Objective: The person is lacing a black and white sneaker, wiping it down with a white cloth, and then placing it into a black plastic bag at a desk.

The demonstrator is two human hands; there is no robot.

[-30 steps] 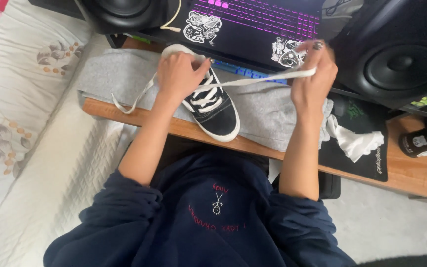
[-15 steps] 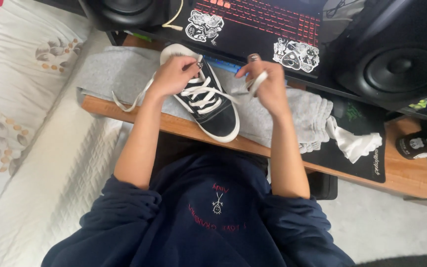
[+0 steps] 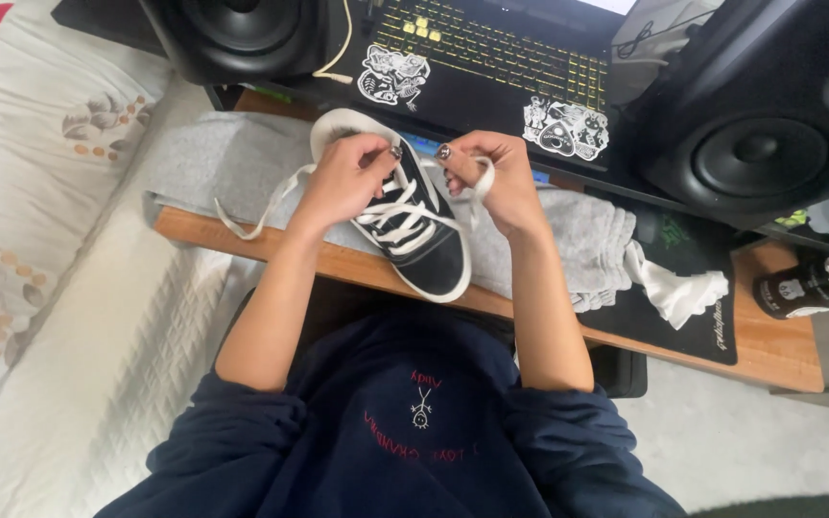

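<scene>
the left hand (image 3: pixel 347 182) pinches the white lace (image 3: pixel 390 206) by the collar of the black sneaker (image 3: pixel 414 225); the right hand (image 3: pixel 491 182) grips the other lace end. lacing looks midway; the next move likely needs threading. the sneaker rests on a grey cloth (image 3: pixel 568 235) over the surface (image 3: pixel 769 345).

A wooden surface (image 3: pixel 769 350) runs across the room, carrying a laptop (image 3: pixel 491 58) with a glowing yellow keyboard between two large black speakers (image 3: pixel 242 29) (image 3: pixel 760 125). A grey cloth (image 3: pixel 213 163) and a black mat (image 3: pixel 683 307) cover part of it. To the left lies a bed (image 3: pixel 40 192) in pale floral covers. The floor (image 3: pixel 750 441) is light grey, in soft daylight.
</scene>
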